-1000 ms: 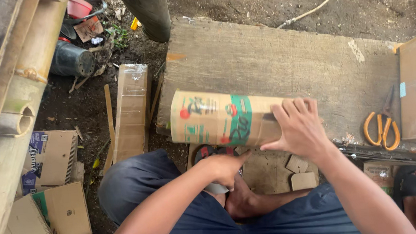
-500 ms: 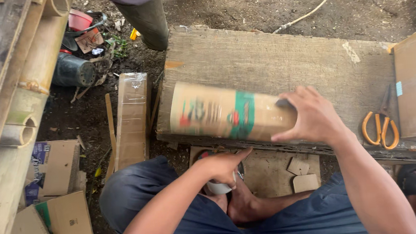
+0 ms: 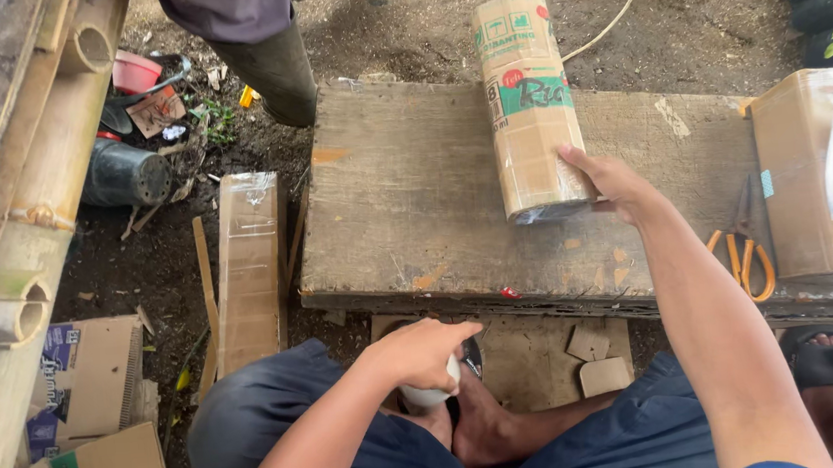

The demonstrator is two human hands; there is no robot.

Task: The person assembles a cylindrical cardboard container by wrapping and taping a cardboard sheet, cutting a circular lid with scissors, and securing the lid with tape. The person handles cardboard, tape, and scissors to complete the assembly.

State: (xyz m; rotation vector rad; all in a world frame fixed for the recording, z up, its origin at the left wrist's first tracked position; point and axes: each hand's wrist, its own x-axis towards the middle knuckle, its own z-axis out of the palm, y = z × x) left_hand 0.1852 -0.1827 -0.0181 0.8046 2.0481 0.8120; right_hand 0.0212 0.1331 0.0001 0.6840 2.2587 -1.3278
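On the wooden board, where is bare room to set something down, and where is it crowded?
The wooden board is bare left of the cardboard roll, up to its left edge. A narrower strip lies between the right hand and the orange scissors. The right end is crowded: scissors and cardboard box.

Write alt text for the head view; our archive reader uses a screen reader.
A seated person's right hand steadies a taped cardboard roll lying on a worn wooden board, while the left hand grips a small white object near the lap. Orange-handled scissors lie on the board beside a cardboard box.
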